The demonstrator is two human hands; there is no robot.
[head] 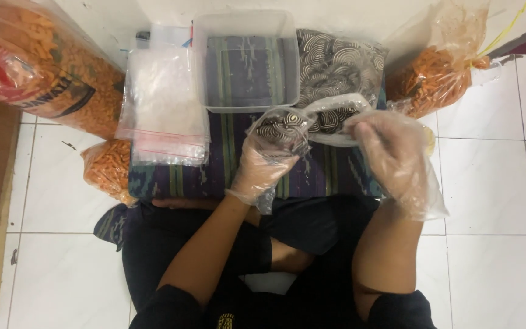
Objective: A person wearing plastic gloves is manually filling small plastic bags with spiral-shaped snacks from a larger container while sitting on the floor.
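Note:
My left hand (264,163), in a loose clear plastic glove, holds a small clear bag (282,129) filled with black-and-white spiral snacks. My right hand (388,155), also gloved, grips the edge of a second small clear bag (335,119) with the same snacks. Both hands hover over a dark striped cloth (226,164) in front of my crossed legs. Just behind the hands lies a large clear bag of the spiral snacks (336,67).
An empty clear plastic tub (246,61) stands on the cloth beyond the hands. A stack of empty zip bags (164,103) lies to its left. Large bags of orange snacks (38,61) sit at left, a small bag of orange snacks (108,167) and another (439,76) at right. White tile floor surrounds.

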